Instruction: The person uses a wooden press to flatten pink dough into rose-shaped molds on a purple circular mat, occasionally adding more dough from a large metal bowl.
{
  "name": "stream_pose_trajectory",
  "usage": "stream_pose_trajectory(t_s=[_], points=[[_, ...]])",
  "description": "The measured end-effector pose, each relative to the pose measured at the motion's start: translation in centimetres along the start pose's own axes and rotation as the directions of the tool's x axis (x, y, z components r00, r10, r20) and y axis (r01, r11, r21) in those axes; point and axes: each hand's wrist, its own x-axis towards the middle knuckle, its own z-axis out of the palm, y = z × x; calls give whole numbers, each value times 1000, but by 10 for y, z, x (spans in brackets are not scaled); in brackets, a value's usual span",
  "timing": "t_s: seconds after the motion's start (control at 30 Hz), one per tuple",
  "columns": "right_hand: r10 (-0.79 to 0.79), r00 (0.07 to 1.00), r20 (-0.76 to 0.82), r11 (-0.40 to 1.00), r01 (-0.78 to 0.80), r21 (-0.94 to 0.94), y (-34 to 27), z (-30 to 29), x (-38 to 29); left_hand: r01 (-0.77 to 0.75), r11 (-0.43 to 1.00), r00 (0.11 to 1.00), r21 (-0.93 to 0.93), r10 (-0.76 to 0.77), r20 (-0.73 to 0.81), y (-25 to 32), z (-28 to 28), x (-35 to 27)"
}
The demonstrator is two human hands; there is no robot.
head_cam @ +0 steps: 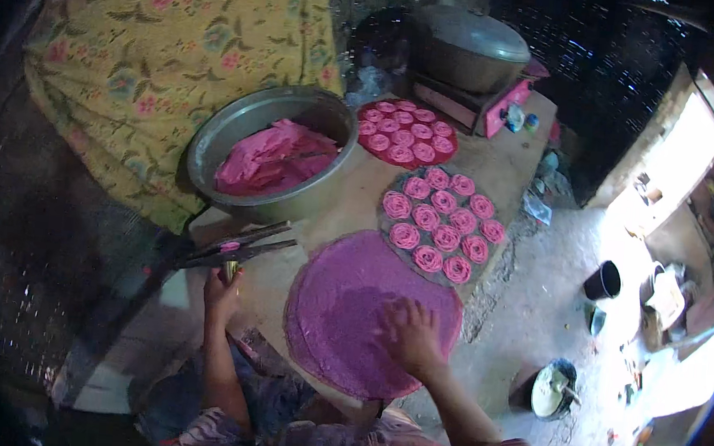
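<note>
My left hand (pixel 222 294) is closed around the lower part of a hand press (pixel 238 252), a tool with two long dark bars and a bit of pink dough between them. My right hand (pixel 408 334) lies with spread fingers on a round purple mat (pixel 350 310) at the near edge of the table. Beyond the mat, a round dark tray (pixel 398 261) carries several coiled pink dough nests (pixel 426 217). Farther back, a red round tray (pixel 393 158) holds more such nests. A large metal basin (pixel 212 149) with pink dough (pixel 267 159) stands at the left.
At the table's (pixel 333 205) far end, a lidded metal pot (pixel 471 49) sits on a pink-sided gas stove (pixel 497 121). A yellow floral cloth (pixel 183 39) hangs behind the basin. On the floor at right are a black bucket (pixel 604 281) and a bucket with pale contents (pixel 548 392).
</note>
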Motion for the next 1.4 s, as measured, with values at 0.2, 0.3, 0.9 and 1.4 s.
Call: stream_pose_trajectory(t_s=[0.2, 0.3, 0.9, 1.4], points=[[-218, 976, 23, 975, 216, 51, -70, 29, -1, 101, 943, 992, 318, -120, 41, 15, -15, 2], [-279, 955, 105, 960, 273, 68, -72, 29, -7, 25, 991, 996, 133, -37, 82, 27, -38, -20], [-315, 833, 455, 24, -472, 881, -67, -159, -57, 536, -117, 639, -836, 704, 311, 288, -69, -32], [128, 719, 683, 682, -564, 467, -101, -63, 23, 572, -509, 820, -643, 351, 451, 96, 21, 18]])
